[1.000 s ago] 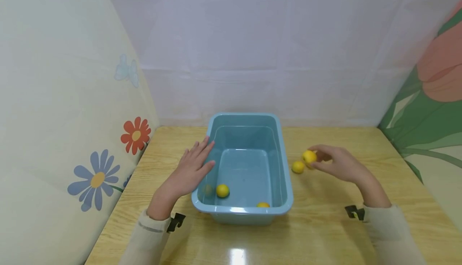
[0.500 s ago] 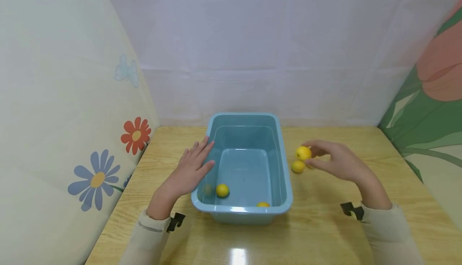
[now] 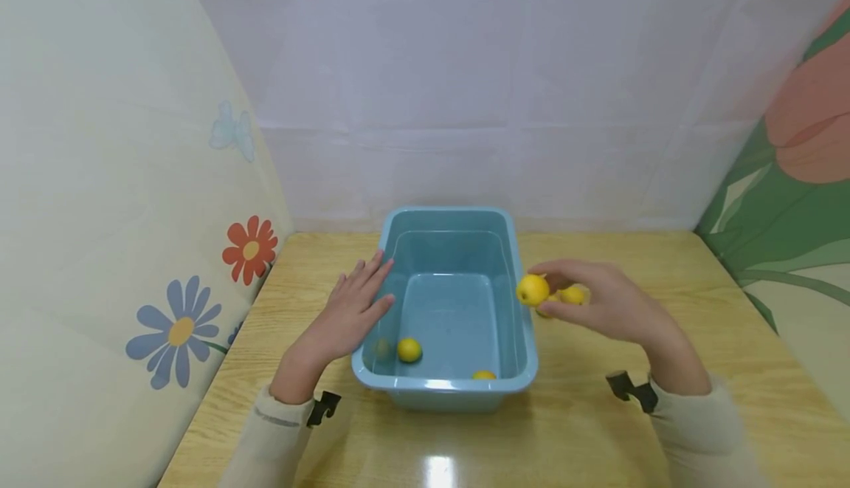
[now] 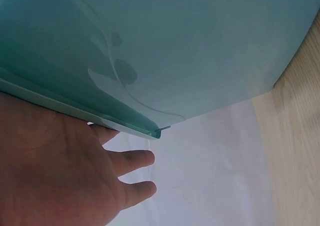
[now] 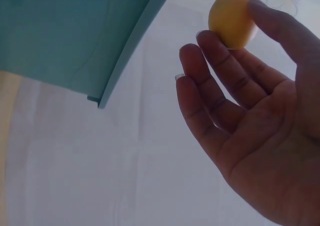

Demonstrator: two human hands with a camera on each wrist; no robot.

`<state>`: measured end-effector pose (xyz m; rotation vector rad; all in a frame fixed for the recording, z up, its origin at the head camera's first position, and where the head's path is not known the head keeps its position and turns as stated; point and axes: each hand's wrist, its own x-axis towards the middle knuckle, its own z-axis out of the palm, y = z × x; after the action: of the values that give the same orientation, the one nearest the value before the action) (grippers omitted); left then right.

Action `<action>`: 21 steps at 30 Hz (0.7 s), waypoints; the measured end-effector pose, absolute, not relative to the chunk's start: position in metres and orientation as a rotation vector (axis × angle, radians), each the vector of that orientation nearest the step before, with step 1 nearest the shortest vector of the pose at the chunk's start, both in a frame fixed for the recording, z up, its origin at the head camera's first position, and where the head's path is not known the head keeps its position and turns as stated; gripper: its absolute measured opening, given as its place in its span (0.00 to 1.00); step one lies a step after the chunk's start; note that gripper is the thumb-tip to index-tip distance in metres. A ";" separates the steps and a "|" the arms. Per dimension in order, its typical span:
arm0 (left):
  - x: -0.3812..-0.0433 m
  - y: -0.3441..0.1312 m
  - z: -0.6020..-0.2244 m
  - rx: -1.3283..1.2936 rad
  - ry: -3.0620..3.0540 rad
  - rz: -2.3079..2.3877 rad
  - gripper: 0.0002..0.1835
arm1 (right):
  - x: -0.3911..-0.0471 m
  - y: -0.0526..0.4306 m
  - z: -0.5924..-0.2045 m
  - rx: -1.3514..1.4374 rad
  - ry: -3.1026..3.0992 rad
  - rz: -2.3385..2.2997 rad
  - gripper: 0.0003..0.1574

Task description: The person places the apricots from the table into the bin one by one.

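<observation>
My right hand [image 3: 607, 300] pinches a yellow lemon [image 3: 533, 290] between thumb and fingertips, held up beside the right rim of a blue plastic tub [image 3: 445, 384]. In the right wrist view the same lemon [image 5: 231, 20] sits at the fingertips, apart from the tub wall [image 5: 65, 31]. My left hand [image 3: 352, 311] lies on the tub's left rim with fingers straight and spread. The left wrist view shows the palm [image 4: 55, 171] against that rim from outside. Inside the tub are one lemon [image 3: 409, 350] near the left front and another [image 3: 484, 375] partly hidden by the front rim.
Another lemon [image 3: 572, 295] lies on the wooden table [image 3: 584, 421] behind my right fingers, and beside it one more [image 3: 546, 310] is mostly covered by the hand. A white cloth [image 3: 425, 104] hangs behind the table, with flower-patterned cloths at both sides.
My right hand has lifted the lemon from beside the others and carried it left to the tub's right rim. The left hand has stayed in place.
</observation>
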<state>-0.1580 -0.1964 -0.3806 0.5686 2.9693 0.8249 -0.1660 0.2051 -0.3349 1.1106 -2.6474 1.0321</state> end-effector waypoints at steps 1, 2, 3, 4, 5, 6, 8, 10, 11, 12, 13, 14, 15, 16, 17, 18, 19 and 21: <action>-0.158 -0.196 -0.380 0.568 2.970 0.824 0.35 | -0.165 0.202 -0.334 1.122 -2.644 1.039 0.28; -0.158 -0.196 -0.380 0.567 2.971 0.821 0.35 | -0.164 0.200 -0.333 1.129 -2.641 1.042 0.28; -0.157 -0.196 -0.380 0.566 2.971 0.820 0.35 | -0.163 0.198 -0.332 1.137 -2.639 1.049 0.28; -0.157 -0.196 -0.380 0.565 2.971 0.817 0.35 | -0.163 0.195 -0.332 1.146 -2.636 1.056 0.28; -0.157 -0.196 -0.380 0.564 2.971 0.816 0.35 | -0.162 0.193 -0.332 1.155 -2.634 1.062 0.28; -0.157 -0.196 -0.380 0.562 2.972 0.814 0.35 | -0.162 0.191 -0.332 1.161 -2.633 1.061 0.28; -0.157 -0.196 -0.380 0.557 2.971 0.812 0.35 | -0.162 0.186 -0.333 1.176 -2.630 1.068 0.28; -0.157 -0.195 -0.380 0.553 2.971 0.815 0.35 | -0.161 0.183 -0.334 1.197 -2.629 1.074 0.28; -0.157 -0.195 -0.380 0.550 2.971 0.816 0.35 | -0.162 0.181 -0.335 1.206 -2.628 1.080 0.28; -0.157 -0.195 -0.380 0.548 2.972 0.814 0.35 | -0.162 0.180 -0.335 1.213 -2.630 1.085 0.28; -0.157 -0.195 -0.380 0.547 2.973 0.815 0.35 | -0.162 0.178 -0.336 1.220 -2.631 1.094 0.28; -0.157 -0.195 -0.380 0.546 2.973 0.816 0.35 | -0.162 0.177 -0.336 1.223 -2.633 1.098 0.28; -0.157 -0.195 -0.380 0.545 2.974 0.814 0.35 | -0.162 0.176 -0.337 1.226 -2.635 1.103 0.29; -0.157 -0.195 -0.380 0.545 2.975 0.812 0.35 | -0.163 0.176 -0.337 1.224 -2.637 1.109 0.29; -0.157 -0.195 -0.380 0.545 2.975 0.810 0.35 | -0.163 0.175 -0.338 1.222 -2.639 1.113 0.29; -0.157 -0.195 -0.380 0.545 2.976 0.810 0.35 | -0.163 0.175 -0.338 1.217 -2.640 1.110 0.30; -0.157 -0.195 -0.380 0.545 2.975 0.810 0.35 | -0.164 0.175 -0.338 1.215 -2.640 1.110 0.30; -0.157 -0.196 -0.380 0.544 2.975 0.809 0.35 | -0.164 0.175 -0.338 1.207 -2.645 1.101 0.30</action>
<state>-0.1567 -0.1956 -0.3803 0.5444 2.9754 0.8089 -0.1642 0.1753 -0.3381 1.2072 -2.6449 1.1011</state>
